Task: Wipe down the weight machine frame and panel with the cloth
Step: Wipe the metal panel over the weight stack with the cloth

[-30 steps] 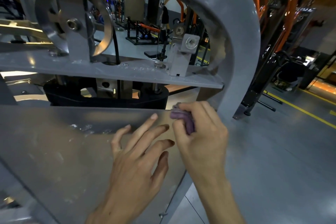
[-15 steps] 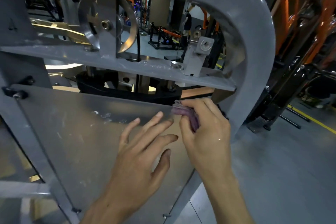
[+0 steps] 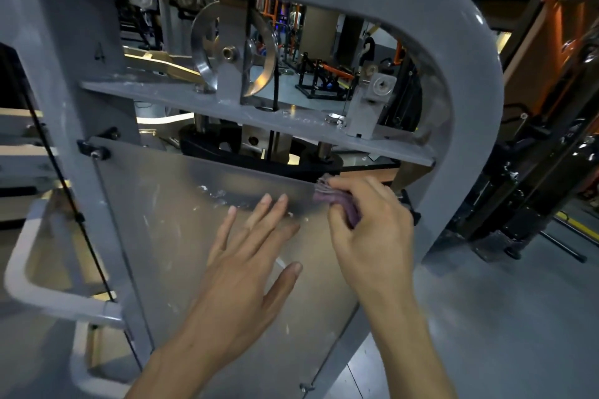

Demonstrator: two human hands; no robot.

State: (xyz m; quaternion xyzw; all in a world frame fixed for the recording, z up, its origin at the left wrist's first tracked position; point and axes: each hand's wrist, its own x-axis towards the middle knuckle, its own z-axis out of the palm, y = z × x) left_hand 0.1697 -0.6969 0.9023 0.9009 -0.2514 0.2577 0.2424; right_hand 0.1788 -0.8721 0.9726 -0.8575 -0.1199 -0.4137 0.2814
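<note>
A purple cloth (image 3: 337,201) is bunched and pinched in the right hand (image 3: 369,230), pressed at the panel's (image 3: 155,236) upper edge, toward 2 o'clock of the panel. The left hand (image 3: 249,272) is laid flat on the panel, fingers spread, holding nothing. White specks are seen at 11 o'clock of its fingertips. The grey frame (image 3: 466,81) is curved overhead.

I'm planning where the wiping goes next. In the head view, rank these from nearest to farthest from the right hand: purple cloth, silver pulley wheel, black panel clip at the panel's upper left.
1. purple cloth, in the right hand grip.
2. silver pulley wheel, above, left.
3. black panel clip, far left.
</note>
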